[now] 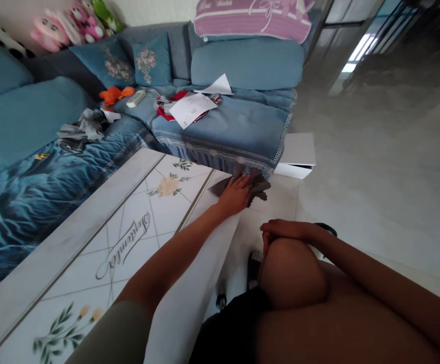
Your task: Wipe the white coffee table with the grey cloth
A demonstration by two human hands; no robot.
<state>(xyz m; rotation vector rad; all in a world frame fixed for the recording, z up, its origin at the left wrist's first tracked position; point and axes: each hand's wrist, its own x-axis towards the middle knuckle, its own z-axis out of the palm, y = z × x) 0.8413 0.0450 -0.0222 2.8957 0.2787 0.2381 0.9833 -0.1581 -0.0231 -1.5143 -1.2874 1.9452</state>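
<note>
My left hand (235, 196) presses down on a dark grey cloth (260, 188) at the far right corner of a white table (129, 167). The fingers bend into the cloth, and its scalloped edges hang past the table's edge. Part of the cloth lies hidden under the palm. On my bent knee (294, 268) rests my right hand (280, 229), its fingers draped over the front with nothing seen in them. The tabletop carries printed flowers, gold lines and lettering.
A blue corner sofa (223, 126) stands along the table's far and left sides. Paper sheets (193, 108), crumpled clothes (83, 131) and an orange toy (116, 95) lie on it. A white box (296, 154) sits on the tiled floor by the sofa's end.
</note>
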